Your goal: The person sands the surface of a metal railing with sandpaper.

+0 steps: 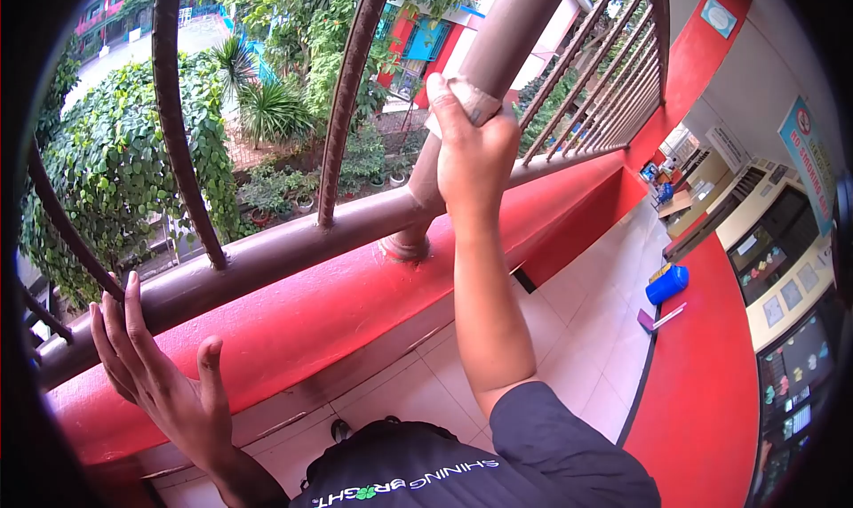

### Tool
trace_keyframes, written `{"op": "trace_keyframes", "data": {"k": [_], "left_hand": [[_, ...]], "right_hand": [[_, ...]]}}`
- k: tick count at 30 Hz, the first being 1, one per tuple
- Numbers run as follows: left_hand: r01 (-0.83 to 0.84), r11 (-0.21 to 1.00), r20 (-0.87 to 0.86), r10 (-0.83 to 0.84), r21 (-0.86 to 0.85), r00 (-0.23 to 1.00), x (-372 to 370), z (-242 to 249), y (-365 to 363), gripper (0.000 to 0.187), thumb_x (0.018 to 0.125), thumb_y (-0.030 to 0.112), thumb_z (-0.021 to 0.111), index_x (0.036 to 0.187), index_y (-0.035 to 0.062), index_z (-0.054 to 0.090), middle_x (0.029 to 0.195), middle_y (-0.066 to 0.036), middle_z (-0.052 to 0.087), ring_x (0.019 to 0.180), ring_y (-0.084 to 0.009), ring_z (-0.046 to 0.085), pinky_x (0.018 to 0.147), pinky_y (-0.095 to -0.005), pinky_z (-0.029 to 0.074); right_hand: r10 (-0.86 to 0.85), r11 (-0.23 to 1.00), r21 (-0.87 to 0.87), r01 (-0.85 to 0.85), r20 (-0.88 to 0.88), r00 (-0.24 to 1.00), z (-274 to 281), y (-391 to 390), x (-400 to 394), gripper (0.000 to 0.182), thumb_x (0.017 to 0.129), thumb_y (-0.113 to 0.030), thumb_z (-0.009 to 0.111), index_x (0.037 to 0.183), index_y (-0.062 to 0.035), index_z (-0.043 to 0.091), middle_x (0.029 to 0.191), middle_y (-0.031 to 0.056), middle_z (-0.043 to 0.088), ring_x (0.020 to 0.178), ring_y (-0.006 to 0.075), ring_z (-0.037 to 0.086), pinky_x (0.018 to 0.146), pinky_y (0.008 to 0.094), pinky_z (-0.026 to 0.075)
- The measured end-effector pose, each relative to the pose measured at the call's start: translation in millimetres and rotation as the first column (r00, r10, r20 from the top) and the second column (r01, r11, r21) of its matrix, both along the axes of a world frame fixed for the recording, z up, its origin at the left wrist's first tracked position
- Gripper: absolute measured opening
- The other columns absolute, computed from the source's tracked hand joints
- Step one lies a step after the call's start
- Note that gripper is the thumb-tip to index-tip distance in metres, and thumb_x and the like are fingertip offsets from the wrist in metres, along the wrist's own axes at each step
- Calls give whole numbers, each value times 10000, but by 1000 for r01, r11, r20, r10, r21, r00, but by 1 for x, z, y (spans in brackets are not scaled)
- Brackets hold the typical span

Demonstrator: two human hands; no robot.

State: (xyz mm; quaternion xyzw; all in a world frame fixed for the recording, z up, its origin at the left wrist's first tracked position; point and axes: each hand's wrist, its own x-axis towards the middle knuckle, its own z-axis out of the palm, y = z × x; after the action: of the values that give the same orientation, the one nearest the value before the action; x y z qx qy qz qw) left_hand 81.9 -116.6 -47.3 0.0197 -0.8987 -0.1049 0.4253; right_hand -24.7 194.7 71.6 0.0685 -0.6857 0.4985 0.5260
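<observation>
My right hand is closed around a pale beige cloth, pressing it against the thick brown post of a metal railing. The thumb points up along the cloth, and part of the cloth is hidden under the fingers. Lower on the left, my left hand has its fingers stretched and spread, with nothing in it. Its fingertips overlap the brown bottom rail in this view. Beneath the rail runs a glossy red ledge, where the foot of the post stands.
Thin twisted bars rise from the rail; plants grow beyond them. A tiled walkway runs along the ledge. At right, a blue trash bin and a dustpan stand by the red-based wall.
</observation>
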Motion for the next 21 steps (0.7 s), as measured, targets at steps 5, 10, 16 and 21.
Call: {"op": "trace_keyframes", "data": {"k": [5,10,16,21], "left_hand": [[9,1000,5,-9,8,1000,0,2,1,897,921,783,463,1580,176,433,1634,-128,389,1557,-342,260,1231,-555,174],[23,1000,8,-23,17,1000,1,1,0,894,919,778,476,1579,176,435,1635,-125,389,1559,-342,253,1232,-552,173],[10,1000,24,-10,4,1000,2,1,-2,889,916,767,494,1580,179,434,1636,-119,386,1560,-335,251,1236,-551,168],[9,1000,3,-9,12,1000,2,3,0,911,892,790,514,1555,167,463,1613,-117,412,1532,-364,290,1221,-561,208]], "right_hand": [[62,994,93,-65,37,997,71,11,1,230,919,-216,761,902,9,722,699,53,688,604,133,631,602,323,512],[-33,994,104,44,-103,994,-15,14,-10,292,902,-260,776,934,26,724,760,96,711,669,176,668,674,346,527],[-85,982,171,82,11,996,127,20,-9,347,888,-298,766,776,26,709,651,92,670,575,198,630,641,365,505],[-107,989,88,116,-98,989,-7,14,-12,287,876,-263,809,906,13,735,725,82,706,599,191,662,673,332,542]]}}
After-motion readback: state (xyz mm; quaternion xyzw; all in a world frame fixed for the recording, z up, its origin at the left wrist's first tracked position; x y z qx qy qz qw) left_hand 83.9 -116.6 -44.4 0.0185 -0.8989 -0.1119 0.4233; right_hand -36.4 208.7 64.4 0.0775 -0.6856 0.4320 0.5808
